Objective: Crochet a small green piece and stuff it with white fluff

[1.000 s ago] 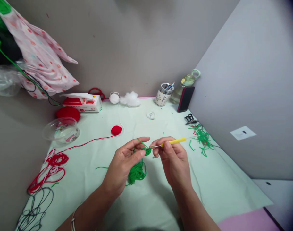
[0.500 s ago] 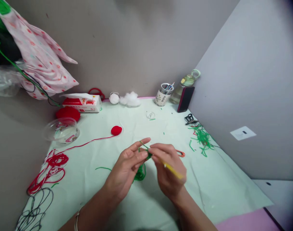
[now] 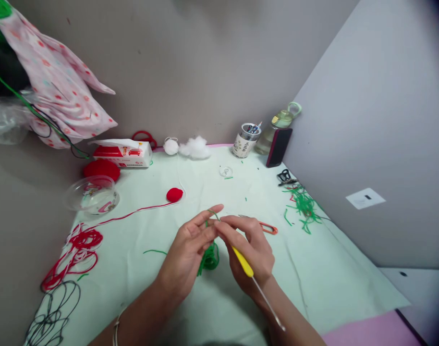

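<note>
My left hand (image 3: 183, 252) pinches green yarn (image 3: 215, 215) between thumb and fingers, and a strand of it runs over the raised index finger. Fingertips of my right hand (image 3: 253, 250) meet the left ones at the yarn, hiding whatever is worked there. In the right hand lies a crochet hook (image 3: 244, 263); its yellow handle shows below the fingers and its metal shaft points down past the wrist. Under the hands sits a loose bundle of green yarn (image 3: 210, 258), with a tail going left. An orange-handled tool (image 3: 269, 228) lies partly hidden behind the right hand.
Red yarn (image 3: 86, 239) and black cord (image 3: 54, 312) lie left, near a plastic tub (image 3: 106, 199). A small red ball (image 3: 174, 194) is ahead. Tissues (image 3: 133, 156), stuffing (image 3: 196, 148), a pen can (image 3: 244, 142) and a phone (image 3: 279, 148) line the back. Green scraps (image 3: 304, 206) lie right.
The crochet hook has turned in my right hand, so its metal shaft now points down toward me. The right hand has shifted slightly left, uncovering more of the orange-handled tool.
</note>
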A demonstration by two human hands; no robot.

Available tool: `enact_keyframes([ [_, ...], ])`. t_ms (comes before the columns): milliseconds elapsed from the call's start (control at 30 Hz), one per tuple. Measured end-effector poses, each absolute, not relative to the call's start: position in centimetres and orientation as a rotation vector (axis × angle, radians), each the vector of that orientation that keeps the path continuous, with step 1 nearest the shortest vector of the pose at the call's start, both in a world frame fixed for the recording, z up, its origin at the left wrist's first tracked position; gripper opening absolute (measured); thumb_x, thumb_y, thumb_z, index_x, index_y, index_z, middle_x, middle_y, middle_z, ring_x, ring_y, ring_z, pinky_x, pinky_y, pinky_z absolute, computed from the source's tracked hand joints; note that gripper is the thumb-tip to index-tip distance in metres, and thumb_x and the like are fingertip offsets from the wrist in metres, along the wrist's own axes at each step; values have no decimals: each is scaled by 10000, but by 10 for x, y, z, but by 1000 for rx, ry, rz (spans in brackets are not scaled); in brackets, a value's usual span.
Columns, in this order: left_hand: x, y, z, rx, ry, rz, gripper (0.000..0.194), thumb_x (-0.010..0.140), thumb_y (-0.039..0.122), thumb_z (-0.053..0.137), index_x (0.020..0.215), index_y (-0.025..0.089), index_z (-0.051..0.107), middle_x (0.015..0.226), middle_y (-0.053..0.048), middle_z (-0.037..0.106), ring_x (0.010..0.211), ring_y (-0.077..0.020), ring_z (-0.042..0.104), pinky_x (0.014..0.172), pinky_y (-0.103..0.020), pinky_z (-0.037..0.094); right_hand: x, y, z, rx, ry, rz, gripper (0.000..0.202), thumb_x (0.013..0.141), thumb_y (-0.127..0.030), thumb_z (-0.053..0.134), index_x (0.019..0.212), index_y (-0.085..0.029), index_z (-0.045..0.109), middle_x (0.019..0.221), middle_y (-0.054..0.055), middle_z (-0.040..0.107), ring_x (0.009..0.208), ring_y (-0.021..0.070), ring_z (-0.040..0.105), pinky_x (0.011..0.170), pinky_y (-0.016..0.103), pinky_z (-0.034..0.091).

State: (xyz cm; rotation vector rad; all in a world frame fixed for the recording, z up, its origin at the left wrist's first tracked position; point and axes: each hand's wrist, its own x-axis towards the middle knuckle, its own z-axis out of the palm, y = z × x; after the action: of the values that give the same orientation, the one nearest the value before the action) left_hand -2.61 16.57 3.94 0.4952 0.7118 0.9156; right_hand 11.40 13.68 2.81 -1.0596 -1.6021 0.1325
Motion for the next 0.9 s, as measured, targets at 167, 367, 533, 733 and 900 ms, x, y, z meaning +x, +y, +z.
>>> enact_keyframes([
  [167,-30,171,40,429,692,919,296,792,258,850,1080,196,826,690,47,560,649,-79,530,918,-267,514,123,143,30,-1048,-1205,609,210,1016,-185,585,1005,-266,778,877,23,723,720,153,641,656,303,534],
  [367,-30,166,40,743,806,932,342,837,304,805,1178,284,802,899,-13,679,922,-161,602,867,-267,462,120,145,30,-1041,-1183,822,151,996,-286,660,964,-261,806,904,27,751,777,146,644,708,277,520],
  [533,-32,166,40,790,834,929,302,855,324,773,1153,299,811,929,-18,638,933,-169,580,870,-287,449,122,147,28,-951,-973,1001,195,1004,-359,645,924,-237,773,860,15,738,705,125,651,680,259,544],
  [733,-35,166,40,935,918,986,298,860,267,745,1147,327,801,874,2,609,858,-156,556,769,-271,458,121,142,34,-1019,-1177,802,214,1063,-259,523,985,-235,721,912,22,760,722,123,691,682,259,580],
  [900,-25,158,37,1113,1116,1191,335,763,181,809,1082,285,812,877,9,661,824,-147,541,847,-275,464,115,135,25,-1059,-1688,77,278,995,-66,533,1157,-222,696,955,67,761,829,175,703,729,307,590],
])
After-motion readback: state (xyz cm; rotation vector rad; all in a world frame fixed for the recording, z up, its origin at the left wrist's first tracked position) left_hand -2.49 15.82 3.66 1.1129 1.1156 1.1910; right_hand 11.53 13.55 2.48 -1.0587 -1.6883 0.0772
